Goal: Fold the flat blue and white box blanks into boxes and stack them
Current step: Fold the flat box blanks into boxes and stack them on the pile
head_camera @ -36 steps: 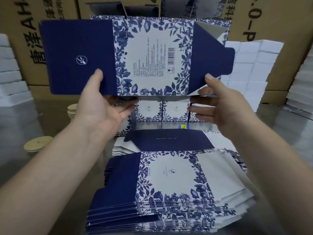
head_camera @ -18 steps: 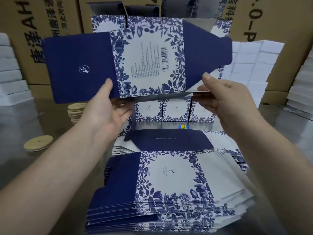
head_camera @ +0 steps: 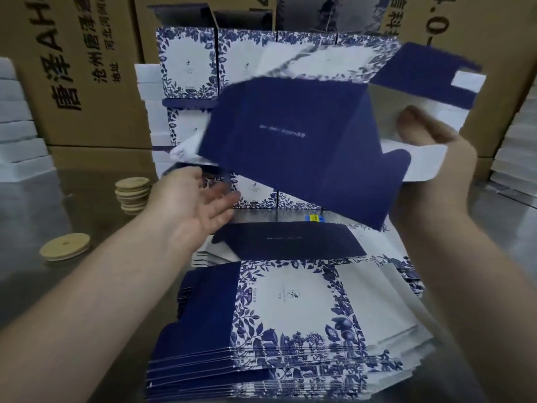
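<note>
One blue and white box blank (head_camera: 293, 141) is up in the air at chest height, tilted and half opened into a sleeve, with its dark blue panel facing me; it is motion-blurred. My right hand (head_camera: 436, 161) grips its white inner flap at the right edge. My left hand (head_camera: 197, 199) is palm up with relaxed fingers at the blank's lower left corner, its thumb near a dark flap. Below lies the stack of flat blanks (head_camera: 290, 321). Folded boxes (head_camera: 189, 62) stand in rows behind the held blank.
A single round wooden lid (head_camera: 64, 246) and a small pile of lids (head_camera: 132, 196) sit on the table at left. Brown cartons (head_camera: 87, 82) wall off the back. White foam trays are stacked far left (head_camera: 17, 126) and far right (head_camera: 511, 146).
The blank was flat and upright, pinched at its lower edge by both hands. Now it has swung over and opened, the blue panel faces me, and my left hand has let go.
</note>
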The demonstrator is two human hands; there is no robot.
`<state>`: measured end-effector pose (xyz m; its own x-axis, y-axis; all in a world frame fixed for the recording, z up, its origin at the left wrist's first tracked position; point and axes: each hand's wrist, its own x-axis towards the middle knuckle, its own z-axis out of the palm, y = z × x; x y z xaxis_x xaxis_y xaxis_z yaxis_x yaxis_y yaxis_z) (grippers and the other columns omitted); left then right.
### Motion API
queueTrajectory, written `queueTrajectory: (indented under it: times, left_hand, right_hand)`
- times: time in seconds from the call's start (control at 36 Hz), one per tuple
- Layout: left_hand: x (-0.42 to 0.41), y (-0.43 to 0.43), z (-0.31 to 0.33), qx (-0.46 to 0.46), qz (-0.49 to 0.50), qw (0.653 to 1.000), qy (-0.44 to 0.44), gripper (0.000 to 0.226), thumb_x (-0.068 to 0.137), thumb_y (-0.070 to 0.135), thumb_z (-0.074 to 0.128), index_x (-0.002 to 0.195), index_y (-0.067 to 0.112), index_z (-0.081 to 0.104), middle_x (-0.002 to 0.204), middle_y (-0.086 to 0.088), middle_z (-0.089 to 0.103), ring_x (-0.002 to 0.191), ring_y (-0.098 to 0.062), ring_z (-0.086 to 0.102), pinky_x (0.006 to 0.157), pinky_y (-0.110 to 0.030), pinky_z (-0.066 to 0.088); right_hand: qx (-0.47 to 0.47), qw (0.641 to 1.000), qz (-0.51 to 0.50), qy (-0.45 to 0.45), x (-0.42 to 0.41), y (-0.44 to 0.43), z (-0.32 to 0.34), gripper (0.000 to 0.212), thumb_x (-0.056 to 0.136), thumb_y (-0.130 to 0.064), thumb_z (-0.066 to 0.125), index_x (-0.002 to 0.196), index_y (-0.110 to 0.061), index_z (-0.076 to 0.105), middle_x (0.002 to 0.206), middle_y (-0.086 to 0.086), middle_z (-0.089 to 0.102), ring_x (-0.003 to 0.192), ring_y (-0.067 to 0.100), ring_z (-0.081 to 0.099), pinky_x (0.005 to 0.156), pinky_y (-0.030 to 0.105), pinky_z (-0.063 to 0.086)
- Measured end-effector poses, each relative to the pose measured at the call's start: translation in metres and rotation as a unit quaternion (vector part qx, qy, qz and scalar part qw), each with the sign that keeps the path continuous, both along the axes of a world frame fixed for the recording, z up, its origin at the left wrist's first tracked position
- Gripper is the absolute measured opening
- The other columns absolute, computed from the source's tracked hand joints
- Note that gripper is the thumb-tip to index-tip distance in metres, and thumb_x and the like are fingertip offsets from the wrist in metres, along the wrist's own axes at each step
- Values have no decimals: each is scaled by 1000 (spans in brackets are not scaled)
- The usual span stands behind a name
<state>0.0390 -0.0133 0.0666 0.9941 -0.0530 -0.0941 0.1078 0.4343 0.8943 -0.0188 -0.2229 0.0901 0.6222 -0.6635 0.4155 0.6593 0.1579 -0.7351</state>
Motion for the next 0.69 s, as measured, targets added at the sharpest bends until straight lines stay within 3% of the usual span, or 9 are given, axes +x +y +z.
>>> queueTrajectory:
  times: [0.11,0.17,0.22,0.31,0.44,0.5,0.58,0.64,0.69]
  left_hand:
    - [-2,0,2,19,51,998,-25,12,99,22,40,103,17,49,87,1,57,74,-15,62,66,-29,46]
    - [-7,-4,2,87,4,994,-66,9,96,21,46,92,18,53,90,1,61,70,-14,64,63,-28,47]
    - [-13,-10,-1,188,-50,974,-117,8,94,21,51,101,19,56,94,2,64,66,-15,67,59,-27,48]
    - [-21,-16,-9,412,-104,884,-197,44,89,31,57,131,25,45,99,12,61,78,-12,68,66,-28,49]
    - [-23,-17,-20,578,-154,768,-230,86,76,55,57,148,30,17,125,12,57,98,-6,57,79,-22,41]
    - [-23,-18,-25,621,-152,732,-235,91,74,61,59,147,37,10,125,18,54,99,-4,51,79,-20,36]
    - [-26,-20,-31,649,-120,700,-273,75,75,58,62,123,54,5,96,28,51,77,2,54,63,-15,39]
    - [-26,-19,-33,655,-75,687,-305,82,75,58,62,123,54,-5,108,22,55,75,0,53,59,-19,37]
    - [-23,-18,-35,661,-28,677,-321,95,74,60,62,138,48,-7,133,14,49,98,-12,57,68,-24,37]
  right_hand:
    - [-99,992,-83,-11,1,0,-1,11,80,-13,61,76,-22,67,66,-15,62,63,7,52,60,19,41]
    - [-151,983,-104,2,2,3,-3,15,78,-19,59,90,-19,69,76,-12,60,65,6,48,62,19,39]
    - [-199,973,-116,22,5,7,-7,40,76,-23,59,115,-14,65,99,-8,65,74,0,53,73,19,44]
    - [-231,964,-120,55,5,15,-10,59,76,-31,59,133,-15,53,125,-4,60,79,-6,55,88,27,47]
    - [-240,961,-121,59,4,23,-15,51,83,-29,64,132,-22,52,111,-22,54,84,-22,52,89,14,42]
    - [-268,955,-117,58,1,27,-15,42,78,-29,59,120,-31,59,106,-24,58,89,-16,54,84,9,42]
    - [-304,944,-111,71,0,30,-14,58,75,-28,55,132,-19,54,125,-6,59,105,5,56,95,26,45]
    - [-326,935,-121,70,-2,31,-14,54,78,-26,59,131,-16,54,125,-1,60,111,12,57,97,34,46]
    - [-342,928,-133,69,-2,31,-14,46,80,-24,62,126,-16,60,117,3,64,106,20,60,92,39,49]
